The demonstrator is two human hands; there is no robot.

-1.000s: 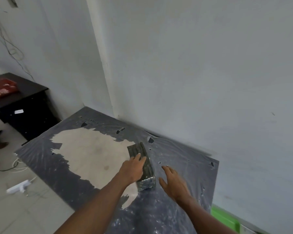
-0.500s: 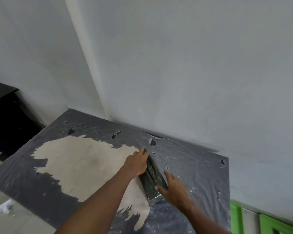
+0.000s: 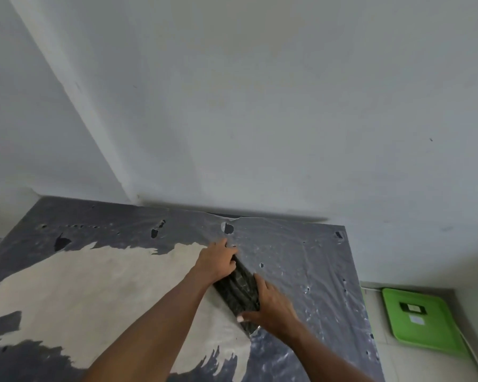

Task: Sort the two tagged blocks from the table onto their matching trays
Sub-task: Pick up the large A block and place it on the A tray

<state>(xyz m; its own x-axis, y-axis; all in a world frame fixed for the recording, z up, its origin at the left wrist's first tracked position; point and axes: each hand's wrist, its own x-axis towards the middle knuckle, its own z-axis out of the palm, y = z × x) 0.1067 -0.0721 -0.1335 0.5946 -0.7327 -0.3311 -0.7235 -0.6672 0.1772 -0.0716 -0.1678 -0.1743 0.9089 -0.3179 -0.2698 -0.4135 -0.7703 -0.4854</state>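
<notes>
At nine o'clock you have the table [image 3: 100, 293], its dark grey plastic sheet torn away over a pale, bare patch. Toward the centre, your left hand [image 3: 218, 261] curls its fingers over the far end of the long dark block wrapped in shiny film [image 3: 239, 289], clamping it. Your right hand [image 3: 271, 307] presses against the block's near end, thumb under the edge and fingers laid flat along its side (both hands touch it). The block lies on the table, tilted up. At four o'clock, a bright green plastic tray [image 3: 425, 334] sits on the floor, bearing a small tag.
</notes>
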